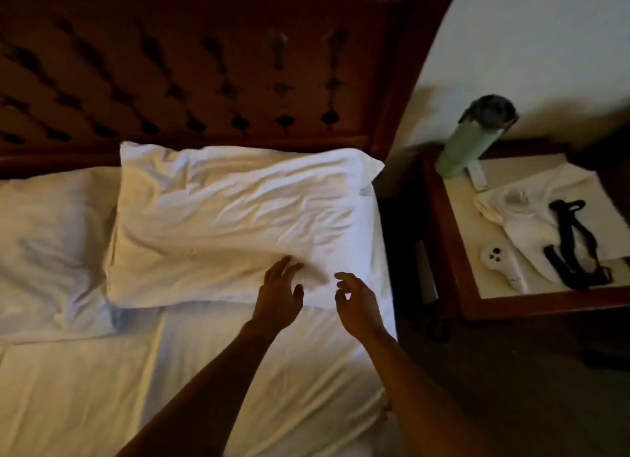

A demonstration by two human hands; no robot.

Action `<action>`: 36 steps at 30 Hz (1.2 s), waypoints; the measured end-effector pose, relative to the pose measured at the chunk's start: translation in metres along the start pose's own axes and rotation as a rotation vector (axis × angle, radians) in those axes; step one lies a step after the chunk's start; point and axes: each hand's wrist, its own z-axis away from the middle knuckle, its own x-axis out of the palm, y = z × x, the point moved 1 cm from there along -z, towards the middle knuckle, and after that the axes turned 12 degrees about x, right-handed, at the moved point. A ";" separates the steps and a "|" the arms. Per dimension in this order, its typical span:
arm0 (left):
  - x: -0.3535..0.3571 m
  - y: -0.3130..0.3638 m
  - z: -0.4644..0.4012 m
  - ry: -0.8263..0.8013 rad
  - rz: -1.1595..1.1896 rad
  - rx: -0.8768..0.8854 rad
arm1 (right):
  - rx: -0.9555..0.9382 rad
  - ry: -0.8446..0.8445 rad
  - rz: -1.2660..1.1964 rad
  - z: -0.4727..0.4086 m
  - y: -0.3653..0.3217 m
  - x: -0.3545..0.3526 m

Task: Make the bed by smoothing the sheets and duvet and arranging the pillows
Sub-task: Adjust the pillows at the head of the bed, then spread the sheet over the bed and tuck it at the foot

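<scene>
Both forearms reach up the bed to the crumpled pillow (238,224) lying crosswise just ahead against the headboard (204,64), left hand (278,294) spread on its near edge, right hand (358,303) loosely open, empty, beside its corner.

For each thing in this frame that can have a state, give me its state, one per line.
Near pillow: wrinkled, lying flat against the headboard.
Far pillow: flat, partly under the near pillow's edge.
Sheet: mostly smooth.
Left hand: open, fingers on the near pillow's front edge.
Right hand: open, fingers loosely curled, holding nothing.
Green bottle: upright, lid on.
White remote: lying flat on the nightstand.
</scene>
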 end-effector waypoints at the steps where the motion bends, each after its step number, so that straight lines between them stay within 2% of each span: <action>1: 0.012 0.016 0.002 -0.003 0.012 -0.047 | 0.008 -0.035 0.013 -0.004 0.017 -0.017; 7: 0.043 0.136 0.012 -0.030 0.124 -0.267 | 0.042 -0.229 0.172 -0.001 0.059 -0.114; 11: 0.030 0.194 0.013 0.030 0.257 -0.390 | -0.015 -0.313 0.260 0.015 0.044 -0.159; 16: 0.003 0.227 0.039 0.162 0.412 -0.587 | -0.066 -0.418 0.378 0.038 0.010 -0.183; 22: -0.011 0.229 0.134 0.262 0.514 -0.750 | -0.188 -0.631 0.597 0.081 -0.015 -0.147; 29: 0.013 0.224 0.285 0.462 0.655 -1.083 | -0.405 -0.916 0.864 0.166 -0.004 -0.057; 36: 0.068 0.247 0.421 0.688 0.724 -1.308 | -0.583 -0.985 1.043 0.261 0.042 0.001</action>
